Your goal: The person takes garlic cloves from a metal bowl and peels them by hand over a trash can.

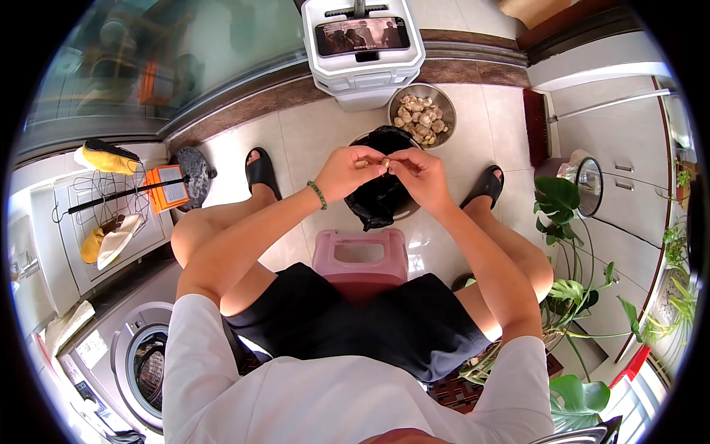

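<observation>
My left hand [349, 172] and my right hand [420, 175] meet fingertip to fingertip, both closed in a pinch. Between them is a small pale piece that looks like a garlic clove [385, 167]. Directly below is a bin lined with a black plastic bag [370, 211], its inside dark and partly hidden by my hands. A metal bowl [450, 111] stands on the floor just beyond the bin, holding several garlic bulbs [421, 120].
A pink plastic stool [399, 259] is between my legs. Ahead, a phone [362, 37] rests on a white-grey box [370, 76]. Potted plants [558, 203] and cabinets are on the right; a washing machine [137, 362] and a wire rack [111, 181] with slippers are on the left.
</observation>
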